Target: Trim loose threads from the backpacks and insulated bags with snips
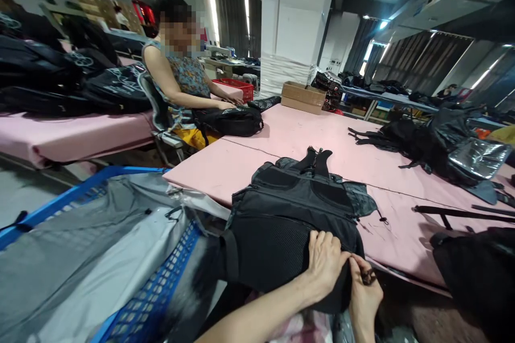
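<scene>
While the left hand pinches the black backpack's right edge, the right hand grips a small dark item, possibly scissors.

Here on the pink bench, the left hand presses the black backpack while the right hand pinches its edge at four o'clock; cardboard box at twelve, seated person at eleven, blue basket at eight.

Plain pink tabletop, blue-rimmed basket
</scene>
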